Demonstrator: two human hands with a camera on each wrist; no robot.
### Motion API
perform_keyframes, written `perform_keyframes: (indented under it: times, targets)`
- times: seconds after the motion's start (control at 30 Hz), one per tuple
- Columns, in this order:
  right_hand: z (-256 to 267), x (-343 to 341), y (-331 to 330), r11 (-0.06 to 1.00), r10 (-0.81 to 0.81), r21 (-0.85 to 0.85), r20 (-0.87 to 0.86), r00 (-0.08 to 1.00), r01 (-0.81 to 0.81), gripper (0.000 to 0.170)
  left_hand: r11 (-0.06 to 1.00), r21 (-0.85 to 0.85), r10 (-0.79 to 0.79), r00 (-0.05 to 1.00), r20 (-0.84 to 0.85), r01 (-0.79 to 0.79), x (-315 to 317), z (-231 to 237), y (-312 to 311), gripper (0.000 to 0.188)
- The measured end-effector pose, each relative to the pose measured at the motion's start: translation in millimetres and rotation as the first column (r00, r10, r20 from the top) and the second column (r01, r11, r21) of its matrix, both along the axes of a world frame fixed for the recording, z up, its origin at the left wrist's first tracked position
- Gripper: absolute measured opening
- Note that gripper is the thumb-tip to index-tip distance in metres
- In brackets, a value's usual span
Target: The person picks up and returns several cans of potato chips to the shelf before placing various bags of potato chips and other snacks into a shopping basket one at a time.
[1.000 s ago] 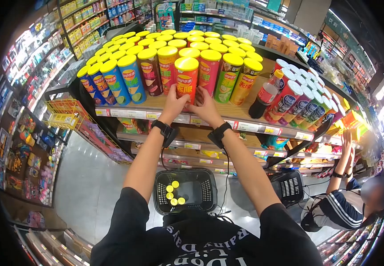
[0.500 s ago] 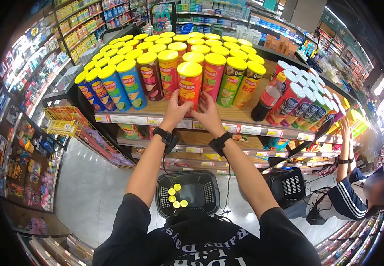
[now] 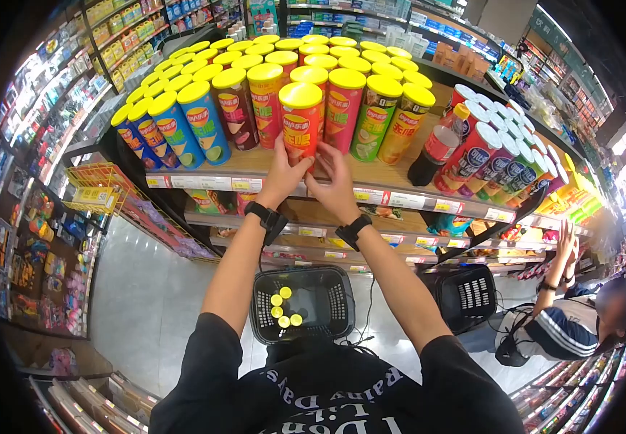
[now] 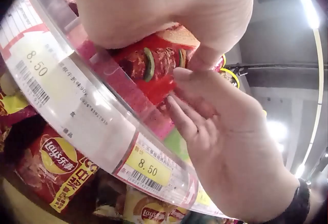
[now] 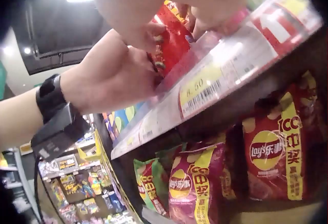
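Note:
Both hands are around the lower part of a red canister with a yellow lid [image 3: 301,119] at the front edge of the shelf. My left hand [image 3: 283,172] grips its left side, thumb across the front. On its right side my right hand [image 3: 333,182] holds it with bent fingers. In the left wrist view, the red canister [image 4: 156,65] shows between the left hand [image 4: 164,8] and the right hand [image 4: 230,137]. The right wrist view has the canister [image 5: 174,39] behind the clear shelf lip, its base hidden.
Rows of yellow-lidded canisters [image 3: 197,119] stand behind and beside. A dark bottle [image 3: 436,148] and white-lidded canisters [image 3: 472,152] are to the right. Below are a black basket [image 3: 342,304] holding several yellow-lidded items and another basket [image 3: 466,296]. A person [image 3: 573,318] reaches toward the shelf at right.
The hands and red canister stay together near the shelf edge, with slight shifts in position. The head view has shifted a little. The person at right has moved their arms slightly.

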State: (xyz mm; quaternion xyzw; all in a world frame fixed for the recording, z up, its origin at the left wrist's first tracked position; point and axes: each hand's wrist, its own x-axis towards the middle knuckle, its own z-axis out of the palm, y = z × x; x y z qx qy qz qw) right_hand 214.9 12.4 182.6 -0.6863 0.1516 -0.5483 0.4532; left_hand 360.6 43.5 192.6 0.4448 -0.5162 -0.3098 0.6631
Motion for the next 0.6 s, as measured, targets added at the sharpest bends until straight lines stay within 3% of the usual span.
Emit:
perform_keyframes:
  times: [0.07,0.1,0.2,0.27,0.3,0.4,0.43,0.53,0.6]
  targets:
    - [-0.1,-18.9,21.3,0.951,-0.214,-0.246,-0.076,0.974,0.19,0.057,0.993,-0.076,0.09,0.995,0.031,-0.087,-2.9,-8.2,2.6,0.087]
    - [-9.1,-30.7,32.4,0.893,-0.317,-0.366,-0.101,0.943,0.261,0.052,0.966,-0.14,0.235,0.966,0.108,-0.219,-4.8,-13.5,8.0,0.09]
    - [-74.7,-65.8,66.5,0.929,-0.293,-0.292,-0.212,0.932,0.226,0.038,0.91,-0.223,0.397,0.891,0.219,-0.35,-14.2,-10.8,54.9,0.087]
    - [-142.4,-99.4,93.8,0.958,-0.24,-0.239,-0.38,0.893,0.156,0.031,0.887,-0.178,0.453,0.878,0.156,-0.426,-13.4,-49.6,90.1,0.079]
    - [-176.3,-115.7,104.9,0.973,-0.195,-0.204,-0.468,0.862,0.109,0.027,0.88,-0.121,0.473,0.873,0.117,-0.46,-13.1,-76.6,110.9,0.076]
    - [-261.2,-163.1,149.0,0.981,0.114,0.194,-0.674,0.73,0.026,0.021,0.803,0.21,0.559,0.827,0.055,-0.557,-14.5,-194.5,192.6,0.068]
    - [-279.1,-173.9,160.7,0.983,0.135,0.185,-0.688,0.713,-0.009,0.02,0.751,0.351,0.593,0.805,0.017,-0.56,-17.4,-241.2,220.5,0.068]
    - [-338.7,-196.0,191.0,0.941,0.282,0.338,-0.801,0.528,0.009,0.017,0.567,0.648,0.711,0.7,-0.072,-0.509,-35.2,-386.3,307.6,0.069]
    - [-378.4,-189.9,205.9,0.906,0.363,0.422,-0.808,0.464,0.027,0.018,0.376,0.821,0.71,0.703,0.043,-0.43,-53.4,-453.6,358.9,0.068]
